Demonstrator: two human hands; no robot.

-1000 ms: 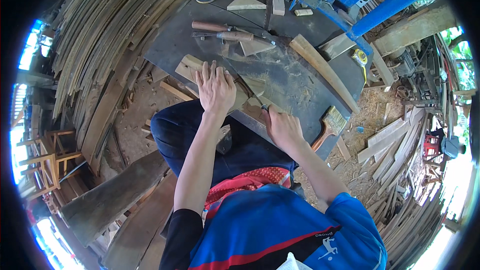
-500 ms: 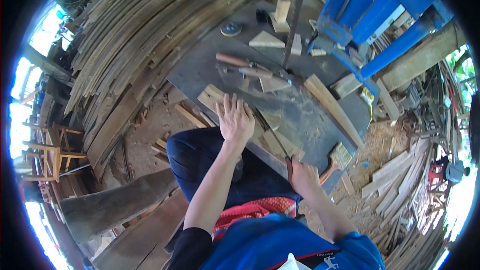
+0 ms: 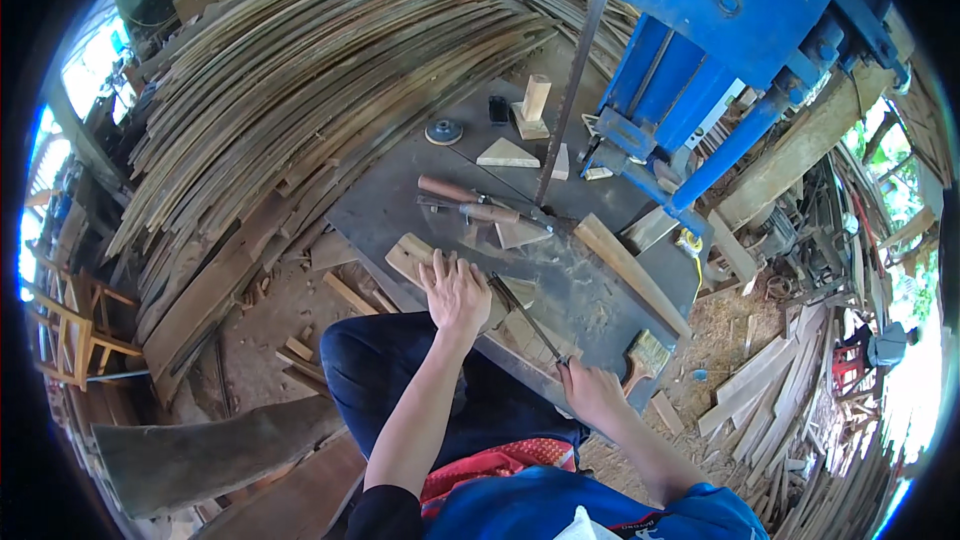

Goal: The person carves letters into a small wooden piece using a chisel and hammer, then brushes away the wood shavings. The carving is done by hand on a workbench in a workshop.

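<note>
My left hand lies with its fingers stretched and spread over a pale wooden block at the near edge of the dark metal table. My right hand is closed round the near end of a long, thin dark metal tool. From that hand the tool slants up and left, its wider far end close to my left fingers. Beneath it rests a light wooden board. Whether the tool is a file or a chisel I cannot tell.
A brush lies right of my right hand. Beyond are hand tools, a long wooden piece and a triangular offcut. A vertical saw blade stands before a blue machine. Stacked planks fill the left.
The view has tilted upward and shifted, showing more of the blue machine. My left hand stays spread on the wood, and my right hand keeps hold of the tool.
</note>
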